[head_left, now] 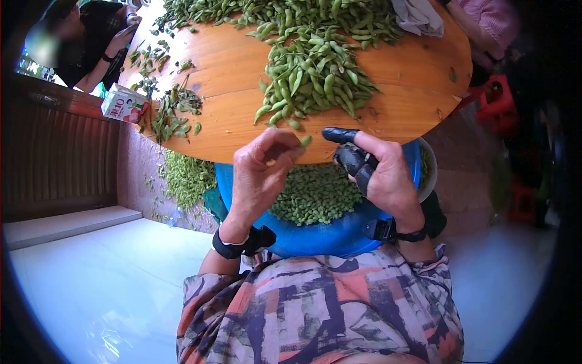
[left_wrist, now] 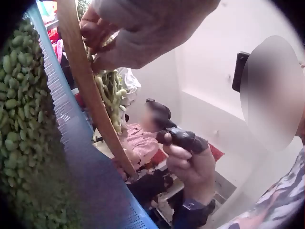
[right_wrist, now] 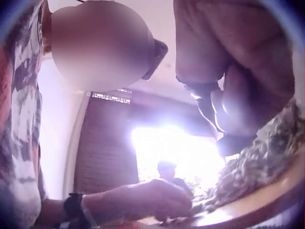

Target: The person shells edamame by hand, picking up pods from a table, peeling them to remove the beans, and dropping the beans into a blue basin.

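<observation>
My left hand (head_left: pixel 260 173) pinches a green soybean pod (head_left: pixel 305 141) between thumb and fingertips, just over the table's near edge. To its right is my right hand (head_left: pixel 391 179), with black covers on thumb and index finger. That index finger points left toward the pod, a small gap away, and no pod shows in this hand. Beyond both hands lies a heap of soybean pods (head_left: pixel 318 76). Below them, a blue basin (head_left: pixel 357 241) holds many shelled green beans (head_left: pixel 318 197). In the left wrist view, the left hand (left_wrist: pixel 157 33) reaches over the wooden edge (left_wrist: pixel 81 62).
Leafy scraps (head_left: pixel 176 109) and a white carton (head_left: pixel 123 104) lie on the left of the round wooden table (head_left: pixel 224 67). Empty-looking pods (head_left: pixel 188 179) are piled on the floor. A grey cloth (head_left: pixel 418 17) lies at the back right. Other people sit at both sides; a red stool (head_left: pixel 497 103) stands right.
</observation>
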Motion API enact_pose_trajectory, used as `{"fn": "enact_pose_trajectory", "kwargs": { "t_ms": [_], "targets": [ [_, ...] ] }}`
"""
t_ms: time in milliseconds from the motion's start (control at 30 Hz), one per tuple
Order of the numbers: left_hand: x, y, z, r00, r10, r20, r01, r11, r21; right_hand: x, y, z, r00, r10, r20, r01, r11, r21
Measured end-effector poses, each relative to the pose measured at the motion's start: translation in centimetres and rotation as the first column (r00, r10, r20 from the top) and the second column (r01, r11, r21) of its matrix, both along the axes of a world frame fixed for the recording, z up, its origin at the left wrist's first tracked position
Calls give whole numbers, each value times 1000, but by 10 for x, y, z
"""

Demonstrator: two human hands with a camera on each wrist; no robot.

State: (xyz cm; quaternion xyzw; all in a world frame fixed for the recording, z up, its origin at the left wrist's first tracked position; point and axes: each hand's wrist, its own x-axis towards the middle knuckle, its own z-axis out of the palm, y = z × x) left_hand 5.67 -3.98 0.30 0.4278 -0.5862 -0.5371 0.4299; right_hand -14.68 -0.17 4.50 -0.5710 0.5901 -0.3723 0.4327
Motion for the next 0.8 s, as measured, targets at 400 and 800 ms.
{"fn": "enact_pose_trajectory", "kwargs": {
  "t_ms": [400, 800],
  "targets": [
    [-27, 19, -6, 958, -106, -265, 149, 978, 145, -17, 9, -13, 924, 24, 381, -93, 982, 164],
    [-44, 28, -6, 774, -88, -627, 381, 856, 350, -25, 18, -12, 901, 96, 423, -182, 968, 170]
  ]
}}
